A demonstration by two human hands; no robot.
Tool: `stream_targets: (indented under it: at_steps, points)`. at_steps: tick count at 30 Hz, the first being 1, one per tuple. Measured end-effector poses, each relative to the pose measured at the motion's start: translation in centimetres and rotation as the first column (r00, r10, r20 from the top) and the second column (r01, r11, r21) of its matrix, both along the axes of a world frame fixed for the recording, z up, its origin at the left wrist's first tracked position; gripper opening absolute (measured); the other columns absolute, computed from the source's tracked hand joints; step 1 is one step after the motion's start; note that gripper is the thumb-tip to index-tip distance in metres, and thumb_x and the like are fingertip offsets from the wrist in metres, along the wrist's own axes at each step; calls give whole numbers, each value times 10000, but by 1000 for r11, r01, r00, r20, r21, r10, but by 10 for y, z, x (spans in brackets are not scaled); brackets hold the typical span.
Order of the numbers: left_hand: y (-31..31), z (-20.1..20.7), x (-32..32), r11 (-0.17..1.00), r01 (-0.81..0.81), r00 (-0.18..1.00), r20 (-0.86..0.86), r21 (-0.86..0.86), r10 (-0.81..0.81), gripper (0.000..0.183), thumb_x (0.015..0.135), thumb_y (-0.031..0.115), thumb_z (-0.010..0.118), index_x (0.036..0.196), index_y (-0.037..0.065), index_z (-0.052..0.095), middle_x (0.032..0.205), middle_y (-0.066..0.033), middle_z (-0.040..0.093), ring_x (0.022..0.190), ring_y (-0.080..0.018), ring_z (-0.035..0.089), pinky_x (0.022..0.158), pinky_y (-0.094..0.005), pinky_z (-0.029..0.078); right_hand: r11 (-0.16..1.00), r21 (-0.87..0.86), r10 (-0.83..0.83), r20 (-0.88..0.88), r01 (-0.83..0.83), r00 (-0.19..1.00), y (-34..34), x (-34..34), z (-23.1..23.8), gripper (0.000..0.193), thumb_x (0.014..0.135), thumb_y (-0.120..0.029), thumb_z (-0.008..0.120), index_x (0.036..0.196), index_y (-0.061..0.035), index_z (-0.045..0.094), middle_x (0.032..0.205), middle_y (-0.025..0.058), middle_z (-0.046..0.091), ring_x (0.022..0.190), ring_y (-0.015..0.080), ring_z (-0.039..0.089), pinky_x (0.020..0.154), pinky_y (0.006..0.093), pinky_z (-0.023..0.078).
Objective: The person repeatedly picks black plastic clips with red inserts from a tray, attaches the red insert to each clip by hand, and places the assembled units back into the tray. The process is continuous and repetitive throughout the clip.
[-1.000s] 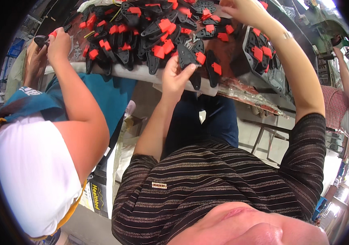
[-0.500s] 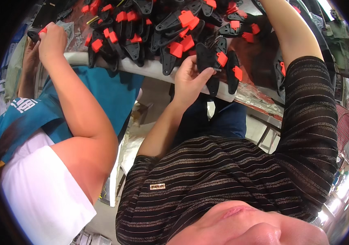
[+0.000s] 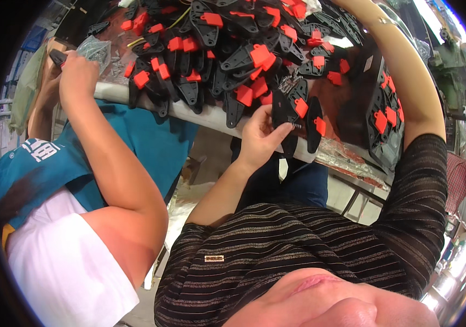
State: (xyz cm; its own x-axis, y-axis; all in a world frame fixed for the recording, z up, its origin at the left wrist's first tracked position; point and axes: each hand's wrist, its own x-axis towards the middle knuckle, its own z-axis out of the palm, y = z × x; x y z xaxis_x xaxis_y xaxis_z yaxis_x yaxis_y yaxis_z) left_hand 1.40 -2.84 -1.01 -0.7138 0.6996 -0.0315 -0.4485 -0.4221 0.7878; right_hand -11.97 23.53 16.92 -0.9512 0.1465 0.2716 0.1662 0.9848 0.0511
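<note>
My left hand (image 3: pixel 259 140) is closed on a flat black plastic part (image 3: pixel 282 107) at the table's near edge. A small metal spring (image 3: pixel 295 126) shows beside my thumb tip. Close by, to the right, lies another elongated black part (image 3: pixel 313 122) with a red tab (image 3: pixel 320 126). Just beyond the held part are loose small springs (image 3: pixel 289 83). My right arm reaches far over the table; only the back part of my right hand (image 3: pixel 355 7) shows at the upper edge, its fingers out of sight.
A heap of black parts with red tabs (image 3: pixel 189 90) covers much of the table. More such parts (image 3: pixel 385 117) lie at the right in clear plastic. On the left, a co-worker's hand (image 3: pixel 79 73) holds a dark part (image 3: pixel 58 58). A pale padded edge (image 3: pixel 203 114) borders the table.
The whole view has shifted, so the table sits lower in the picture and more of it shows. My right hand now partly shows at the upper edge. My left hand keeps its hold.
</note>
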Motion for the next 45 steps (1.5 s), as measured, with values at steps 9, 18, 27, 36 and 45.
stream_targets:
  at_steps: [9,18,27,36,45]
  points:
    - [0,-2,-2,999,30,999,-38,-19,-31,309,877,-8,612,1160,-23,490,1013,-63,619,916,-134,612,852,-285,495,982,-189,-47,-109,25,993,9,-122,-75,590,851,-423,539,1176,69,556,1265,282,518,1257,375,432,1079,430,311]
    - [-4,-6,-1,995,32,994,-97,-89,-41,315,876,-14,619,1162,-23,490,1022,-57,601,936,-122,590,853,-270,484,869,-492,-9,93,54,996,8,-147,-88,562,830,-518,593,1164,-67,631,1186,179,617,1118,330,569,943,399,437]
    - [0,-4,4,999,-15,998,-67,-36,13,326,876,-16,614,1172,-27,476,1041,-69,611,948,-129,601,851,-258,488,960,-277,-21,74,40,997,37,-116,-94,436,842,-432,577,1093,-84,655,1097,178,643,1028,338,604,883,412,465]
    - [3,-6,-1,990,-36,967,-254,-133,1,262,880,-22,594,1122,-30,494,998,-60,607,890,-100,595,797,-228,481,996,-91,7,108,3,994,26,-51,-53,318,835,-337,575,1012,-91,672,998,176,667,945,340,637,822,423,493]
    - [5,8,-1,991,-12,967,-253,-135,-23,236,892,67,600,1115,16,545,930,-22,640,782,-54,582,605,-178,429,933,-325,-64,278,156,959,-3,29,-17,346,846,-211,496,1103,4,580,972,270,639,949,369,634,828,427,502]
